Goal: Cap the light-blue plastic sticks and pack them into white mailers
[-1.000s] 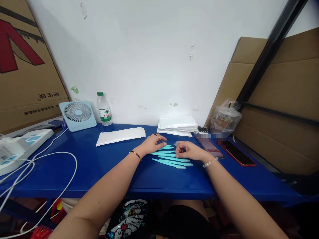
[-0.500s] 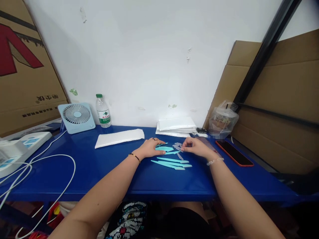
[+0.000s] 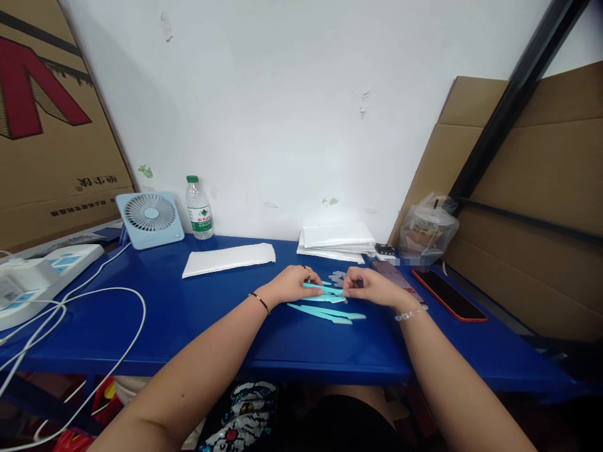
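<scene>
My left hand (image 3: 293,286) is closed on the handle of a turquoise eyebrow razor (image 3: 333,291), just above the table. At that razor's other end, my right hand (image 3: 370,287) pinches with thumb and fingers; whether a small clear cap is between them is hidden. Under and beside the left hand lie more turquoise razors (image 3: 325,299), partly covered by the fingers. Nearer the front edge, a few razors (image 3: 327,313) rest side by side. Small translucent caps (image 3: 336,277) are heaped just behind the right fingertips.
White padded envelopes (image 3: 336,236) are stacked by the wall, with another envelope (image 3: 229,258) to the left. A blue fan (image 3: 151,216), a water bottle (image 3: 200,210) and a power strip (image 3: 51,276) stand left. Right are a phone (image 3: 447,295) and a bagged cup (image 3: 426,229).
My right hand has come from the clear caps to the razor's end. My left hand has lifted a razor off the table. One fewer razor lies in the front group.
</scene>
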`<state>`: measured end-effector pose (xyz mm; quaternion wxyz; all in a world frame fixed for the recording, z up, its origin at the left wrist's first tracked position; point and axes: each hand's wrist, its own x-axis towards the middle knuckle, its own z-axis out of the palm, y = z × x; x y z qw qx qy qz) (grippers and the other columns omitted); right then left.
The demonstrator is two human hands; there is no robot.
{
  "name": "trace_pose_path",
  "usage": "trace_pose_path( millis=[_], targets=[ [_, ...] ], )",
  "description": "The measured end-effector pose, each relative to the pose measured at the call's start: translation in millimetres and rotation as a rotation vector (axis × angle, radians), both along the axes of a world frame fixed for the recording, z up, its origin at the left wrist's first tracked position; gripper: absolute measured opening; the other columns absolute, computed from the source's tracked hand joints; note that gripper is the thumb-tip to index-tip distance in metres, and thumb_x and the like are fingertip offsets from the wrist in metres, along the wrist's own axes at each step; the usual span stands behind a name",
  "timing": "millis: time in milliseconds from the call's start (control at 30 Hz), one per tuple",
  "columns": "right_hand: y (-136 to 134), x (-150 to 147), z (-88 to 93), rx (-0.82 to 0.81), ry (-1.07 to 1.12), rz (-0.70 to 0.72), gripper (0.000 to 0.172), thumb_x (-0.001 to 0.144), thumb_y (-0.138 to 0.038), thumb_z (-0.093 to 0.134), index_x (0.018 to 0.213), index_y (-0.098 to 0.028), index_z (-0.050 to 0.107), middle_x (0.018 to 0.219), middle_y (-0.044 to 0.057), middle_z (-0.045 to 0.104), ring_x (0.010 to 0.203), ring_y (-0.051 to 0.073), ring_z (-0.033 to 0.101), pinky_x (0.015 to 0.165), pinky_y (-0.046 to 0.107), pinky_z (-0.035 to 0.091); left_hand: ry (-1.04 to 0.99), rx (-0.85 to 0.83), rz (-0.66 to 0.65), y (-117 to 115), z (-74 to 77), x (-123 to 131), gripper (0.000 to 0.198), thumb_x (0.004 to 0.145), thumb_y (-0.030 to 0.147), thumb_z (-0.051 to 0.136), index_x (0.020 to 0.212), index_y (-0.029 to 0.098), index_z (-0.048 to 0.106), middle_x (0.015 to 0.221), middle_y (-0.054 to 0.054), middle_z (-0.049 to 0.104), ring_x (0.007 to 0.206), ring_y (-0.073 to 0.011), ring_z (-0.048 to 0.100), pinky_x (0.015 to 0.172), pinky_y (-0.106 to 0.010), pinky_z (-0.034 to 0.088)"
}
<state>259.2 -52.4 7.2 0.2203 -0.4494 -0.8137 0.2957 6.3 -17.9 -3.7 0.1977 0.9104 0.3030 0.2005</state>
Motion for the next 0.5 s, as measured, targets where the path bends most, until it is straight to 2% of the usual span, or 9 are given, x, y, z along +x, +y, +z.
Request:
trace_pose_path(
  millis=[100,233,300,367,433,500],
  targets=[
    [6,1,-3.1,0.076,0.031,-0.042,0.026,0.078,-0.043,0.062,0.078,-0.017,0.062,0.082,0.004,0.057,0.072,0.015,0.054,0.065,0.027,0.043,0.037,0.026,0.056,5,-1.7,1,0.031,0.084,0.047,0.053,0.091,0.022,0.070,0.094,-0.002,0.070,0.083,-0.0180,0.062,0.069,-0.024,0.044],
    [16,5,-9.3,0.184,-0.005,-0.179,0.022,0.078,-0.039,0.061,0.074,-0.017,0.062,0.081,0.004,0.057,0.070,0.015,0.052,0.063,0.027,0.042,0.075,0.056,0.195,17,-4.8,-5,0.032,0.084,0.047,0.052,0.089,0.023,0.071,0.096,-0.002,0.070,0.085,-0.0190,0.062,0.073,-0.025,0.044],
    [19,8,-10.8,0.216,-0.013,-0.265,0.022,0.075,-0.039,0.063,0.074,-0.017,0.062,0.081,0.004,0.058,0.069,0.015,0.052,0.062,0.027,0.042,0.105,0.050,0.227,20,-5.2,-10,0.035,0.083,0.049,0.051,0.096,0.023,0.070,0.101,-0.003,0.069,0.091,-0.0208,0.061,0.076,-0.027,0.044],
    [19,12,-9.6,0.219,-0.021,-0.319,0.026,0.073,-0.042,0.064,0.076,-0.017,0.064,0.083,0.005,0.059,0.070,0.015,0.052,0.062,0.028,0.042,0.124,0.048,0.192,19,-5.7,-14,0.045,0.080,0.055,0.053,0.111,0.025,0.064,0.112,-0.004,0.065,0.102,-0.0235,0.057,0.082,-0.029,0.043],
    [15,16,-5.6,0.153,-0.018,-0.272,0.030,0.074,-0.046,0.064,0.079,-0.016,0.065,0.083,0.005,0.060,0.072,0.016,0.053,0.064,0.028,0.042,0.139,0.050,0.127,18,-6.8,-15,0.059,0.075,0.062,0.056,0.123,0.027,0.057,0.120,-0.005,0.060,0.112,-0.0266,0.051,0.088,-0.032,0.041],
    [8,19,-0.4,0.034,-0.037,-0.122,0.032,0.072,-0.047,0.066,0.080,-0.016,0.067,0.082,0.004,0.061,0.073,0.016,0.054,0.065,0.027,0.043,0.142,0.026,0.071,16,-8.8,-13,0.060,0.073,0.064,0.058,0.122,0.028,0.058,0.122,-0.005,0.059,0.115,-0.0272,0.048,0.090,-0.033,0.041]
  ],
)
